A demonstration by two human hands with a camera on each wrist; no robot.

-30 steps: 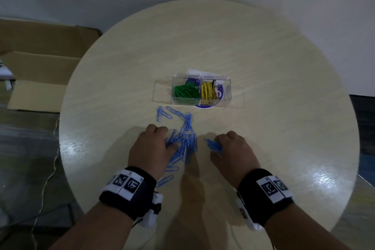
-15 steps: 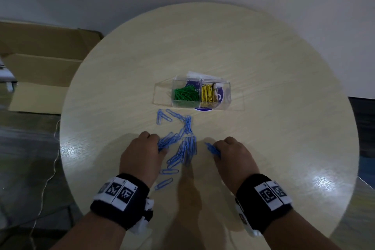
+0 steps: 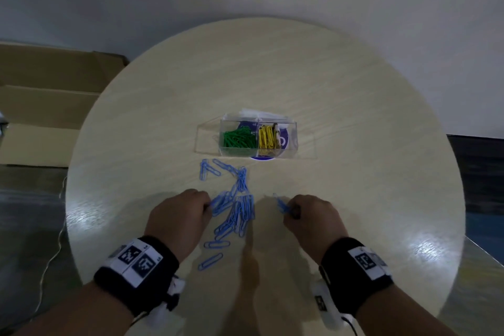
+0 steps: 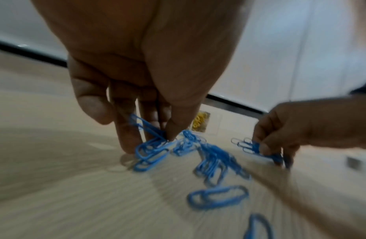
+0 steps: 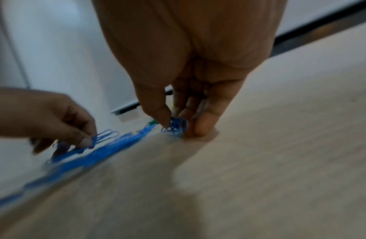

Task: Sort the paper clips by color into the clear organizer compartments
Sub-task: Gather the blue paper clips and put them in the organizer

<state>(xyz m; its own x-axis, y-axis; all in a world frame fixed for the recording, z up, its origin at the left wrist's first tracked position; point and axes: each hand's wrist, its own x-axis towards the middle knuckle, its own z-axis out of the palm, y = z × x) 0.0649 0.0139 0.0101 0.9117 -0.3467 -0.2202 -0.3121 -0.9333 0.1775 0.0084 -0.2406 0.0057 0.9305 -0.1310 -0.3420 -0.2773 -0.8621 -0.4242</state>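
Note:
Several blue paper clips lie scattered on the round table, between my hands and the clear organizer. The organizer holds green clips in its left compartment and yellow clips in the middle one. My left hand pinches a few blue clips at the pile's left edge. To the pile's right, my right hand pinches a small bunch of blue clips between thumb and fingers, low over the table. Both views from the wrists are blurred.
A flattened cardboard box lies on the floor to the left of the table. A white wall runs behind. A blue disc shows under the organizer.
Both hands have drawn back toward me and slightly apart, each still pinching blue clips. The pile has been dragged a little nearer and spread out.

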